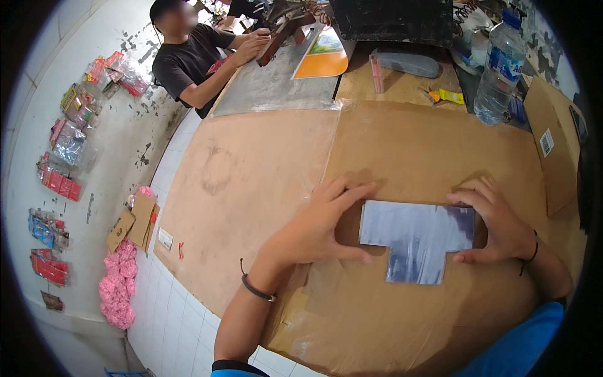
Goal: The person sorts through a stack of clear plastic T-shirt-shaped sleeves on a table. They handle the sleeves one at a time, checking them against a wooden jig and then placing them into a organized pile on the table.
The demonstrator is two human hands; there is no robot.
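A flat T-shaped piece (416, 235) with a glossy, bluish-white surface and dark patches lies on the brown cardboard table cover in front of me. I cannot make out its material. Its wide bar is on the far side and its short stem points toward me. My left hand (326, 223) curves around the bar's left end, thumb and fingers spread apart. At the opposite end my right hand (499, 220) is also open, with its index fingertip and thumb close to the piece's edges. Neither hand is closed around it.
Brown cardboard (402, 144) covers the table. At the back right stand a water bottle (499, 69) and a cardboard box (553, 144). A grey oblong object (407, 63) lies further back. Across the table a person (195, 60) handles a dark red tool. Pink bundles (118, 283) sit left.
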